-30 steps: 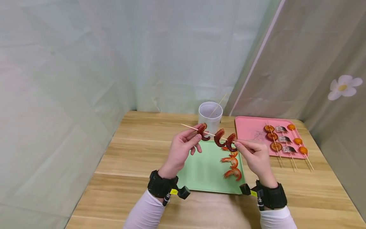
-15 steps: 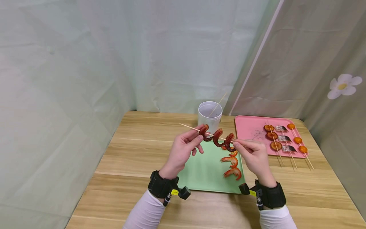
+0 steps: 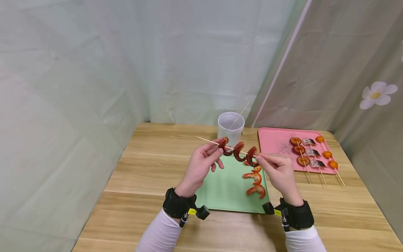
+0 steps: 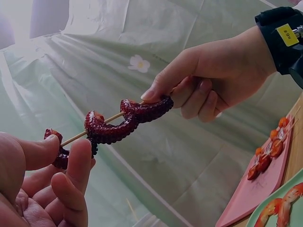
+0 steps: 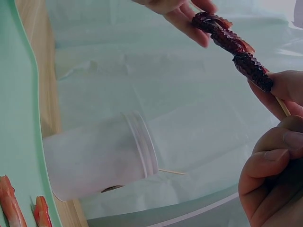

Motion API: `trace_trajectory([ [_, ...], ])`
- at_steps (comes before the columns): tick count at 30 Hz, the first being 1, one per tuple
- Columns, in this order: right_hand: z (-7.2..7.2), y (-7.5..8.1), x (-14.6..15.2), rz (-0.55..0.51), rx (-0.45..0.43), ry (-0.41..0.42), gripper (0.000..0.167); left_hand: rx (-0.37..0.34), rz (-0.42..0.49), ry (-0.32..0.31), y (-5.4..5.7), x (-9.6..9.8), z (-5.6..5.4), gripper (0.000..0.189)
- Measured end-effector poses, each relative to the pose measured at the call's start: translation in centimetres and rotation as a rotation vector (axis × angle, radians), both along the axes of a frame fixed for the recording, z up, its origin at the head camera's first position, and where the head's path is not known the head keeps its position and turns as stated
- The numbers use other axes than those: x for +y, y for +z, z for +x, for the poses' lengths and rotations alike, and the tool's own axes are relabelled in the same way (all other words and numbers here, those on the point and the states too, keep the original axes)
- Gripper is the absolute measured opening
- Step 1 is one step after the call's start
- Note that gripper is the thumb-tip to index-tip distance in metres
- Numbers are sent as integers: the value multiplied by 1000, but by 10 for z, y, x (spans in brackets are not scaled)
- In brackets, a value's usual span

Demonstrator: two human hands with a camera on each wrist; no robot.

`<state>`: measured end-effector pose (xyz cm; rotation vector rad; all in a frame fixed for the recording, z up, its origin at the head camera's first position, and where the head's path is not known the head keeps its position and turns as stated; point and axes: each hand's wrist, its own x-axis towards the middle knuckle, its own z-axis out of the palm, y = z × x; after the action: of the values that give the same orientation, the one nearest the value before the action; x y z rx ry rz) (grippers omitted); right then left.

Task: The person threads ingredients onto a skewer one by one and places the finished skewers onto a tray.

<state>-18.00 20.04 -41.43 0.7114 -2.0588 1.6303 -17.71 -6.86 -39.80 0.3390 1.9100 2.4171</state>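
Note:
Three dark red octopus tentacle pieces (image 3: pixel 238 152) are threaded on a thin wooden skewer (image 3: pixel 206 139), held tilted above the green tray (image 3: pixel 220 192). My left hand (image 3: pixel 201 164) pinches the leftmost tentacle piece (image 4: pixel 60 158) between thumb and fingers, and the skewer's bare tip sticks out beyond it. At the other end, my right hand (image 3: pixel 280 171) pinches the skewer just beside the rightmost tentacle piece (image 4: pixel 151 109). In the right wrist view a bare length of skewer (image 5: pixel 284 107) shows below the right thumb. Several orange shrimp (image 3: pixel 256 190) lie along the green tray's right side.
Behind the hands stands a white cup (image 3: pixel 231 131) with one skewer (image 3: pixel 240 114) leaning in it. To the right, a pink tray (image 3: pixel 274 140) bears three loaded skewers: brown round slices (image 3: pixel 303 161), silvery fish pieces (image 3: pixel 317 163) and orange balls (image 3: pixel 333 164). Curtains (image 3: pixel 201 63) hang behind the wooden table (image 3: pixel 141 168).
The middle and right tentacle pieces have shifted left, and the middle one is closer to the left piece. My right hand has moved slightly left. The left hand has barely moved.

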Motion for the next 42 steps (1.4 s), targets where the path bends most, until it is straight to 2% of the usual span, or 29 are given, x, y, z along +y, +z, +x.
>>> trace_trajectory([
  [8,1,-1,1,-1,5,-12,21,-13,4,-4,0,0,1,40],
  [14,2,0,2,-51,0,-15,21,-5,-6,13,-1,-1,0,36],
  [17,2,1,7,-79,-22,-41,19,6,-10,20,0,-1,-2,37],
  [20,3,3,17,-91,-57,-101,16,6,-8,26,-1,-2,-3,37],
  [24,5,3,35,-132,-143,-240,13,1,7,42,-1,-4,-4,36],
  [27,5,-2,48,-237,-219,-317,15,2,22,60,-2,-5,-5,35],
  [31,2,-17,61,-437,-293,-341,20,0,29,72,-1,-8,-6,32],
  [34,-2,-30,67,-519,-399,-371,21,-8,29,72,1,-9,-6,32],
  [38,-8,-48,74,-494,-600,-428,23,-22,32,65,1,-10,-7,31],
  [42,-14,-64,81,-483,-703,-442,29,-25,39,57,-2,-11,-7,32],
])
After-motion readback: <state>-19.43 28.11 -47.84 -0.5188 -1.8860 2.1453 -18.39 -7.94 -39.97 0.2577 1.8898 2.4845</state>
